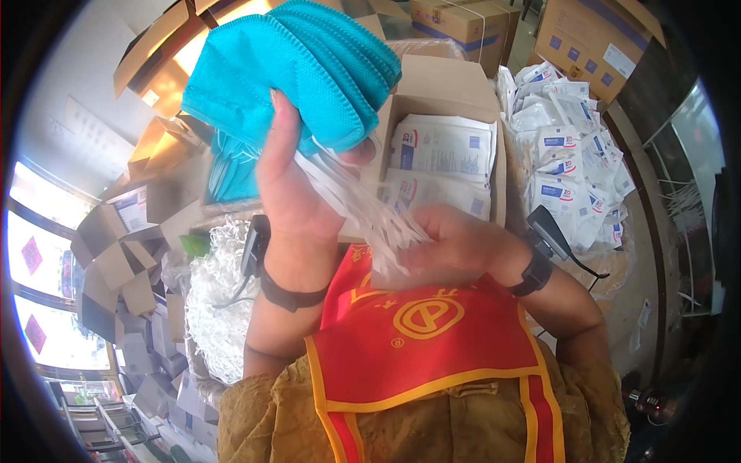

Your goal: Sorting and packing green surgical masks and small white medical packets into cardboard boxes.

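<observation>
A thick stack of teal face masks [289, 65] is held up at the upper left by my left hand [293, 189], its thumb lying across the near face. White ear loops [347, 189] trail from the stack down to the right in a bundle. Around their lower ends the fingers of my right hand [467, 243] are closed, somewhat blurred. Behind my left hand, more teal masks [231, 174] fill a box. Past my right hand stands an open carton [451, 77] holding white printed packets [440, 147].
Many white sealed packets [571, 162] are heaped at the right. A pile of white elastic loops [224, 301] lies left of my left forearm. Empty cartons [116, 262] crowd the left side, and large cardboard boxes [594, 42] stand at the back.
</observation>
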`<state>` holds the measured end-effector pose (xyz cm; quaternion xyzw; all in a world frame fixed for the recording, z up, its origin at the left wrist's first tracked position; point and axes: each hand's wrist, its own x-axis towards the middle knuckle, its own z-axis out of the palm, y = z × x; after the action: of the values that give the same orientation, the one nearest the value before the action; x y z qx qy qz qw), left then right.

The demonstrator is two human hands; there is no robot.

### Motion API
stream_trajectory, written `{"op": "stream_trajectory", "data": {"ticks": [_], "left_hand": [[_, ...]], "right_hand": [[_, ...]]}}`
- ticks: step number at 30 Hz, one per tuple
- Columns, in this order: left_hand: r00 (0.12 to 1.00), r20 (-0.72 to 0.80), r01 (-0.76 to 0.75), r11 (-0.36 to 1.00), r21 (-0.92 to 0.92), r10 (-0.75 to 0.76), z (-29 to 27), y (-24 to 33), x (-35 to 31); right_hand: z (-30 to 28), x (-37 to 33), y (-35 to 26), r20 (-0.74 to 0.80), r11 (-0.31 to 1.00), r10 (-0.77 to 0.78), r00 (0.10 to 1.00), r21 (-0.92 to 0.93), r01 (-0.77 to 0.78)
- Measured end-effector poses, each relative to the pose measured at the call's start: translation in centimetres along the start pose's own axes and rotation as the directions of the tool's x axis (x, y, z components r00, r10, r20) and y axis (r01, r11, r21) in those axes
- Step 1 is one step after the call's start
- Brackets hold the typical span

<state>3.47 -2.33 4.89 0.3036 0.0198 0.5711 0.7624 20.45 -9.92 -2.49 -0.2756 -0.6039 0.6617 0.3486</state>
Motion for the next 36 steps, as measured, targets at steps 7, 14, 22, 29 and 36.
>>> {"op": "stream_trajectory", "data": {"ticks": [7, 14, 22, 29, 36], "left_hand": [[0.953, -0.3, 0.009, 0.987, 0.158, 0.039, 0.5, 1.4, -0.6], [0.975, 0.092, 0.171, 0.948, 0.267, -0.202, -6.4, 4.4, -2.6], [0.724, 0.35, -0.364, 0.102, 0.926, -0.594, -1.5, 6.1, -2.8], [0.662, 0.245, -0.574, -0.27, 0.773, -0.708, 0.1, 4.4, -5.0], [0.704, 0.458, -0.671, -0.299, 0.678, -0.542, -3.3, 6.4, -6.0]], "right_hand": [[-1.8, -2.5, -0.5, -0.118, 0.955, 0.29, 0.95, 0.108, -0.278], [-3.0, -2.9, -4.7, -0.111, 0.877, -0.022, 0.994, -0.479, -0.034], [-2.6, -3.6, -7.9, 0.006, 0.848, 0.241, 0.97, -0.487, -0.208], [-1.1, -6.5, -7.5, 0.022, 0.706, 0.093, 0.995, -0.706, -0.05], [-0.8, -10.3, -9.1, 0.033, 0.627, 0.103, 0.994, -0.778, -0.039]]}}
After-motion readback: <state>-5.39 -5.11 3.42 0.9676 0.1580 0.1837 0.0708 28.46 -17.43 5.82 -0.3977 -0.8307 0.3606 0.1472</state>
